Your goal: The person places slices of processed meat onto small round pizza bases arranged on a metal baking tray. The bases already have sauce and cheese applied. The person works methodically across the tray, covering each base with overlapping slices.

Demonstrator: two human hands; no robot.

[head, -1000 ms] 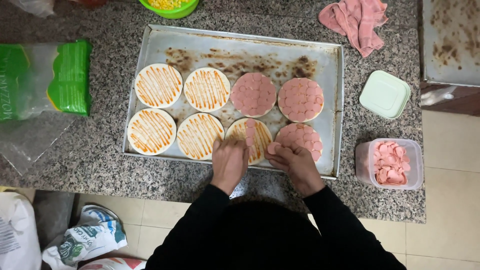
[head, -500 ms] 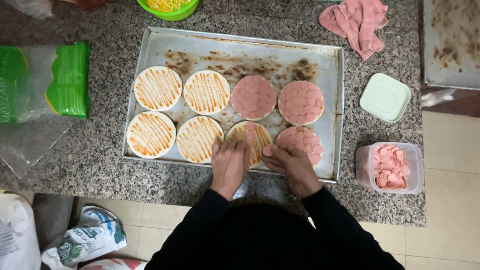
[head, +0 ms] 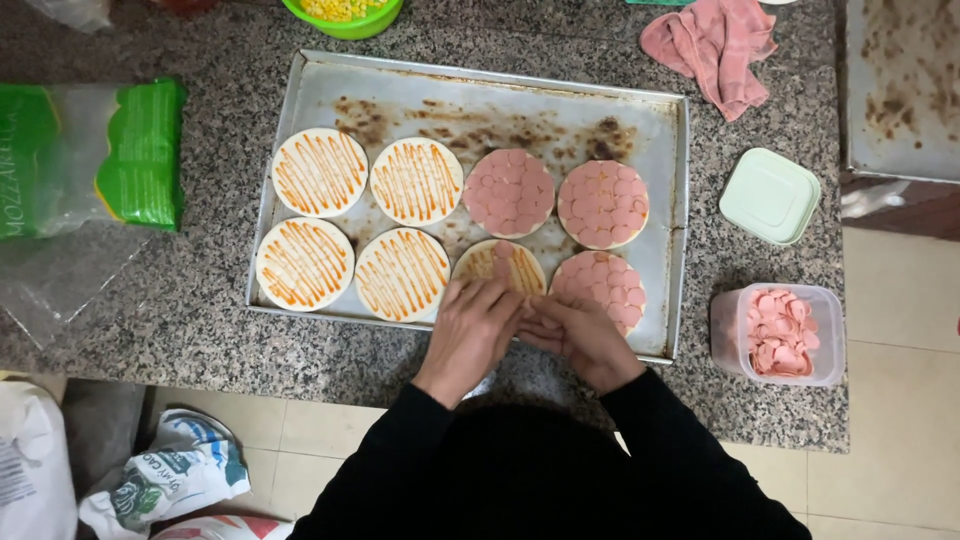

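Both hands have been drawn closer together since the earlier frames, and a first pink slice has been laid on the sauced round dough base (head: 500, 265) in the near row of the battered metal baking tray (head: 660, 110); the left hand (head: 478, 330) and the right hand (head: 580, 338) are now pressed fingertip to fingertip over its near edge, seemingly pinched on thin round pink sausage slices (head: 545, 318), though exactly what is gripped cannot be told; such slices are judged light, limp, slightly slippery and easily torn, best peeled off singly by the rim; three neighbouring bases (head: 603, 203) are already covered with pink discs, four (head: 319, 172) carry only orange sauce stripes; the clear plastic tub of slices (head: 780, 335) stands on the speckled granite counter (head: 200, 330) right of the tray, its pale green lid (head: 770, 195) set apart.
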